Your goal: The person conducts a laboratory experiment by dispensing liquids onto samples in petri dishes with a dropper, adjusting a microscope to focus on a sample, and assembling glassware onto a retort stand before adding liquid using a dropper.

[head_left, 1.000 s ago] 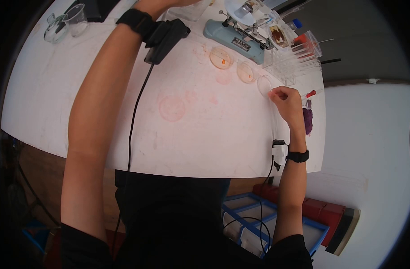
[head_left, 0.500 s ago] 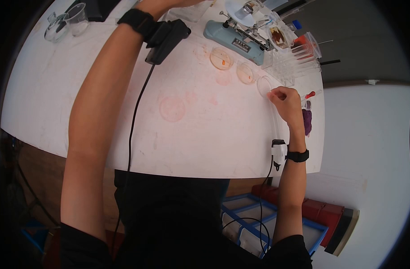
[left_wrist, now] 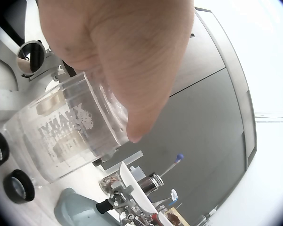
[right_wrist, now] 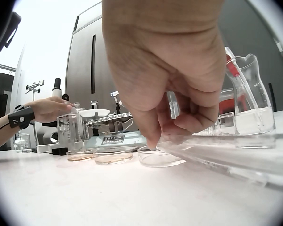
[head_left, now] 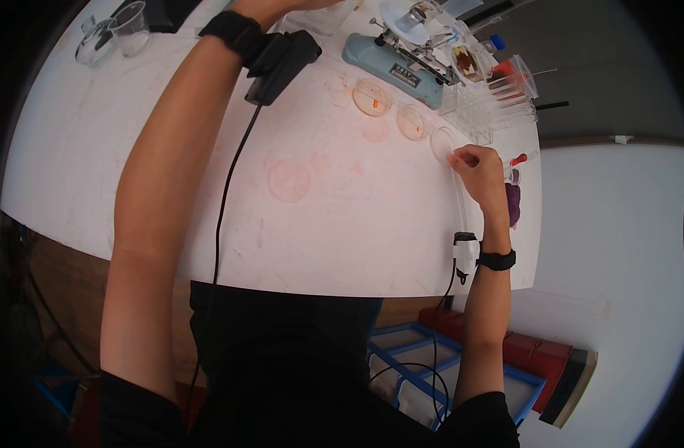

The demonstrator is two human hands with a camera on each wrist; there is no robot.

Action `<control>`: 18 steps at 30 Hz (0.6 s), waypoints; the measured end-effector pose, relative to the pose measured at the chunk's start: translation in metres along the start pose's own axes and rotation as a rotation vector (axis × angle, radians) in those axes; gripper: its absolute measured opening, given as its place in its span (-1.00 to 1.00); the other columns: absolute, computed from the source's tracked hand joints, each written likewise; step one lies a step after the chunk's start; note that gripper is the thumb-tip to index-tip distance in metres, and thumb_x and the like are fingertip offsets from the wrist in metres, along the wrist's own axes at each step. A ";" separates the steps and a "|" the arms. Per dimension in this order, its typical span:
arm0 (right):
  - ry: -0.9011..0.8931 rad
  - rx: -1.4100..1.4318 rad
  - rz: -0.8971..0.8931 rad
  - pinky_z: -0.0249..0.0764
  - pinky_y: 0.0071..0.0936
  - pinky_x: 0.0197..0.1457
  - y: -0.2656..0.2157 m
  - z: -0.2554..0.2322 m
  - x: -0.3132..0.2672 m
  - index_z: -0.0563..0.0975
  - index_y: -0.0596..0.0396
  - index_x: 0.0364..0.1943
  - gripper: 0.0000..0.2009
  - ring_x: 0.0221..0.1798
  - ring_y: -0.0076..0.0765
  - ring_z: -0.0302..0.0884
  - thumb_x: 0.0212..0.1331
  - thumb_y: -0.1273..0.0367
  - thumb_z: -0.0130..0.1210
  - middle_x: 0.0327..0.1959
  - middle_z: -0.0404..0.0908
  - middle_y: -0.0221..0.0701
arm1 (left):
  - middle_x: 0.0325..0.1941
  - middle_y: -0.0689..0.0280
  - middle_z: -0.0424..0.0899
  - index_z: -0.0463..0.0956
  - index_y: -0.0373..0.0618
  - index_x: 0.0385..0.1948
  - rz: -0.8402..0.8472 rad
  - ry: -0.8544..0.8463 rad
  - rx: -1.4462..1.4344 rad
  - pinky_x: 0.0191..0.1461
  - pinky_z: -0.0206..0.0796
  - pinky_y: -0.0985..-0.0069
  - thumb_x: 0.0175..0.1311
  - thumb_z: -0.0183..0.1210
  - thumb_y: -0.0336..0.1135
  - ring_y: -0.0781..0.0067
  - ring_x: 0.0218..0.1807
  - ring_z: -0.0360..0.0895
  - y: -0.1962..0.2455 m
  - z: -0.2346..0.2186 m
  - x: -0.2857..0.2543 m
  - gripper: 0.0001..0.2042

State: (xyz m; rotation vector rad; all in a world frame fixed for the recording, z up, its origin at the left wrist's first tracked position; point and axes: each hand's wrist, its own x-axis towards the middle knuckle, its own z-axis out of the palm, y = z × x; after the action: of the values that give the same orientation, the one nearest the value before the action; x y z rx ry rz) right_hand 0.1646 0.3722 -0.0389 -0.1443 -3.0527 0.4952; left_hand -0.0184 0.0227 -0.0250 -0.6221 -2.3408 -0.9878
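Note:
In the left wrist view, my left hand [left_wrist: 127, 52] grips the top of a clear printed container [left_wrist: 66, 129]; its thumb lies at the rim and its other fingers are mostly hidden. The head view cuts this hand off at the top edge. My right hand [head_left: 479, 173] pinches the end of a long clear piece [right_wrist: 226, 155] at the near edge of an empty-looking clear dish [right_wrist: 158, 159]. Two more dishes [head_left: 371, 98] [head_left: 411, 122], each with a small orange piece, lie in a row to the left of it.
A blue-grey balance [head_left: 390, 67] stands behind the dishes. Test tubes in a clear rack [head_left: 469, 112], a beaker with white contents [right_wrist: 254, 117] and a purple cloth [head_left: 514, 204] are at the right. A cup [head_left: 131, 33] stands far left; cables hang over the front edge.

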 end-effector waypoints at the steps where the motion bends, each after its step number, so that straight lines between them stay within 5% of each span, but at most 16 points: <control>1: 0.001 0.003 -0.003 0.50 -0.48 -0.26 0.001 0.000 0.000 0.67 0.26 -0.39 -0.82 -0.44 -0.42 0.59 0.05 0.38 0.33 -0.54 0.66 -0.28 | 0.05 -0.22 0.59 0.47 -0.44 0.08 0.020 0.020 0.010 0.21 0.39 0.24 0.08 0.35 -0.09 -0.15 0.12 0.55 0.000 0.001 0.000 -0.38; 18: -0.012 0.015 0.011 0.48 -0.49 -0.28 0.003 0.000 0.002 0.67 0.25 -0.39 -0.83 -0.46 -0.44 0.56 0.05 0.38 0.33 -0.56 0.64 -0.31 | 0.01 -0.22 0.61 0.48 -0.44 0.06 0.013 0.015 -0.015 0.19 0.41 0.24 0.08 0.35 -0.11 -0.14 0.09 0.57 0.000 0.001 0.000 -0.39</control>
State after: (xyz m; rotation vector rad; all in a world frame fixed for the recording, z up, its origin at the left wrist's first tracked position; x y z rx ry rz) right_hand 0.1633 0.3755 -0.0395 -0.1585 -3.0609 0.5211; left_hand -0.0189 0.0233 -0.0250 -0.6332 -2.3148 -1.0020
